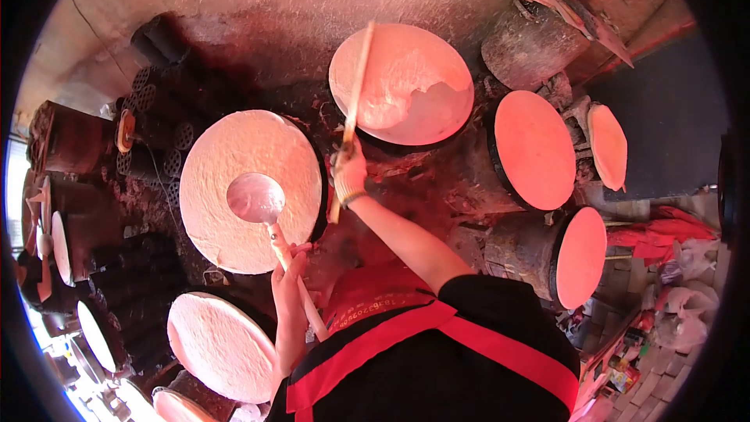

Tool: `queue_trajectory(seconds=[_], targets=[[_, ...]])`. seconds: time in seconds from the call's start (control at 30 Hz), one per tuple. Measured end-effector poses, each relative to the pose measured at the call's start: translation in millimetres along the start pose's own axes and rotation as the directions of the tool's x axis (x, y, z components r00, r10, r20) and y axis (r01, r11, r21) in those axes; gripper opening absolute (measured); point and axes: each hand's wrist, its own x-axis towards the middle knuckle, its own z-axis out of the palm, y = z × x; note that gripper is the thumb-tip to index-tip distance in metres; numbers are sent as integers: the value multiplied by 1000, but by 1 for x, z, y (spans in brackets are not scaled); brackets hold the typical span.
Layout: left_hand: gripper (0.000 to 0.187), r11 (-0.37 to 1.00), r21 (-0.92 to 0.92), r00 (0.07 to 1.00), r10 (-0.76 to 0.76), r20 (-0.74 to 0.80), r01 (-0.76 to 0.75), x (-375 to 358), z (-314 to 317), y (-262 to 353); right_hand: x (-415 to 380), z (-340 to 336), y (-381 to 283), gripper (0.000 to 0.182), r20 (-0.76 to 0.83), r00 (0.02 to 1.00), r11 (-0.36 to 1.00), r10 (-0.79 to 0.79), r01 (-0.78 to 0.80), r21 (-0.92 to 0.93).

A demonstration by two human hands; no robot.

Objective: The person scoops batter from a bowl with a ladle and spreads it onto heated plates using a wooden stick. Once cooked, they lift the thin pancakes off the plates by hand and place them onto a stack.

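Observation:
My left hand (289, 273) is closed on the handle of a metal ladle (255, 197). The ladle's round bowl lies over a large round griddle covered with pale batter (211, 156). My right hand (348, 170), in a light glove, is wrapped round a long wooden stick (359, 82). The stick's upper part crosses the left side of another round griddle (447, 113), where a pale layer (406, 55) covers most of the surface and a darker, ragged-edged patch shows at the lower right.
More round griddles, one pink-lit (535, 148) and one pale (223, 344), stand around me. Black perforated cylinders (144, 285) are stacked at the left. A metal drum (527, 43) stands at the upper right, and plastic bags (687, 312) lie at the right.

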Motion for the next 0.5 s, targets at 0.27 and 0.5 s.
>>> queue_trajectory(seconds=[0.27, 0.5], targets=[[32, 998, -35, 993, 56, 105, -52, 19, 4, -5, -38, -122, -40, 41, -73, 995, 997, 72, -71, 4], [34, 996, 10, 987, 90, 130, -92, 14, 54, 9, -21, -114, -72, 27, 206, 974, 975, 96, -134, 176]])
